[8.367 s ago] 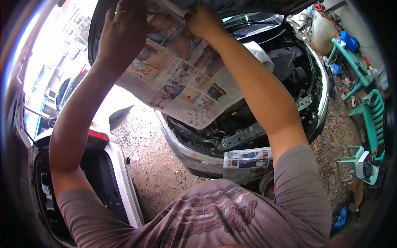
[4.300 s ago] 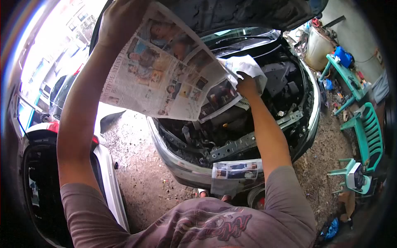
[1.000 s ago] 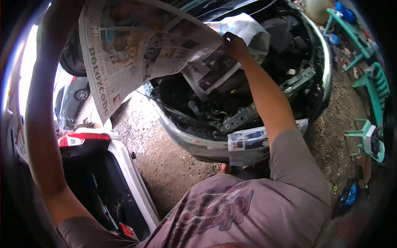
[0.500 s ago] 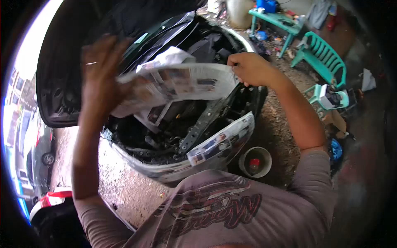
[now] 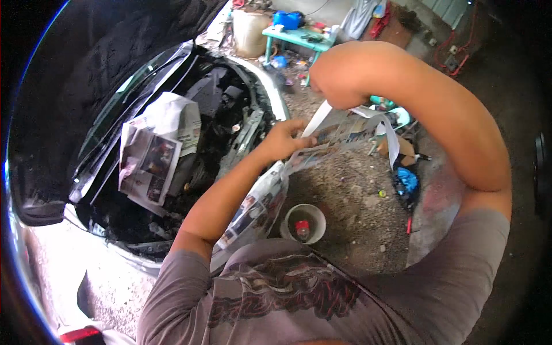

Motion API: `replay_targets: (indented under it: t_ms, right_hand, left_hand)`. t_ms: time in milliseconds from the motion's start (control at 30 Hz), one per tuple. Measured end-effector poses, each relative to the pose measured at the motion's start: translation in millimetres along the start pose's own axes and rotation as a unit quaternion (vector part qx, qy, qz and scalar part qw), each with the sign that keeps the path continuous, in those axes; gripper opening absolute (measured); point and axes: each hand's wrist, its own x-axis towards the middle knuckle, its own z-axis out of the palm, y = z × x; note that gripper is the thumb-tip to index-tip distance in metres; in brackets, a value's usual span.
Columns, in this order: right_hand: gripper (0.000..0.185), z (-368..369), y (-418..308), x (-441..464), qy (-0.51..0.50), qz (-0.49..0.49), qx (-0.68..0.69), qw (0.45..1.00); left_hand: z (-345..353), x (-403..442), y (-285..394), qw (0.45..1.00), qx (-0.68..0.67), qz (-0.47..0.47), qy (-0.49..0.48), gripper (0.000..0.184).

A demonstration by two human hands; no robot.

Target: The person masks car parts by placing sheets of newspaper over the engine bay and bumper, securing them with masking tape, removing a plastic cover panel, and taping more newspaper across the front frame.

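In the head view a sheet of newspaper (image 5: 345, 133), blurred by motion, stretches to the right of the car's front. My left hand (image 5: 286, 140) pinches its near end, beside the bumper. Higher up and to the right, my right hand (image 5: 340, 79) is closed with its knuckles toward me, and its fingertips are hidden. A white strip (image 5: 317, 118) runs between the two hands, and more of it curls below my right wrist. I cannot tell whether the strip is tape or the paper's edge. More newspaper (image 5: 253, 201) covers the bumper's corner.
The car's hood (image 5: 63, 98) stands raised at left. Folded newspapers (image 5: 150, 158) lie over the engine bay (image 5: 230, 138). A white bucket (image 5: 322, 221) with a red-capped bottle (image 5: 302, 230) stands on gravel. Behind are a green table (image 5: 299, 38), a barrel (image 5: 250, 34) and a blue bag (image 5: 407, 181).
Both hands have moved right with the newspaper, from above the engine bay to beside the car. The view has turned right, and a white strip now shows between the hands.
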Motion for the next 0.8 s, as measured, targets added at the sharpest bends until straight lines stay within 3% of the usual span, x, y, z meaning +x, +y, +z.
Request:
replay_targets:
  t_ms: [67, 133, 200, 367, 467, 500, 600, 633, 667, 800]
  right_hand:
    - [0.025, -6, 6, -17, -0.028, 0.034, -0.006, 0.999]
    - [0.02, -3, 13, -30, -0.04, 0.043, -0.038, 0.998]
    - [0.015, 0, 12, -42, -0.049, 0.062, -0.054, 0.995]
    - [0.013, 27, 13, -56, 0.036, 0.102, -0.065, 0.992]
    - [0.014, 44, 18, -53, 0.098, 0.101, -0.036, 0.989]
    - [0.016, 48, 18, -51, 0.108, 0.104, -0.026, 0.988]
    - [0.021, 54, 15, -44, 0.106, 0.087, 0.007, 0.991]
    - [0.021, 56, 15, -40, 0.116, 0.081, 0.009, 0.99]
    - [0.022, 59, 16, -37, 0.122, 0.084, 0.029, 0.989]
    - [0.022, 66, 25, -40, 0.185, 0.05, 0.133, 0.972]
  left_hand:
    - [20, -5, 28, 0.996, -0.039, -0.067, -0.039, 0.031]
    - [33, -9, 27, 0.999, -0.013, 0.023, -0.038, 0.028]
    - [41, -21, 39, 0.992, -0.094, 0.036, -0.071, 0.022]
    - [19, -56, 78, 0.977, -0.039, -0.121, -0.171, 0.022]
    - [-3, -78, 93, 0.97, -0.012, -0.089, -0.226, 0.027]
    - [-14, -85, 101, 0.953, -0.01, -0.157, -0.258, 0.032]
    - [-39, -110, 117, 0.958, 0.018, -0.15, -0.242, 0.03]
    - [-49, -117, 128, 0.949, 0.05, -0.195, -0.243, 0.03]
    - [-59, -126, 125, 0.951, 0.095, -0.177, -0.235, 0.03]
    - [-88, -161, 154, 0.934, 0.165, -0.25, -0.196, 0.027]
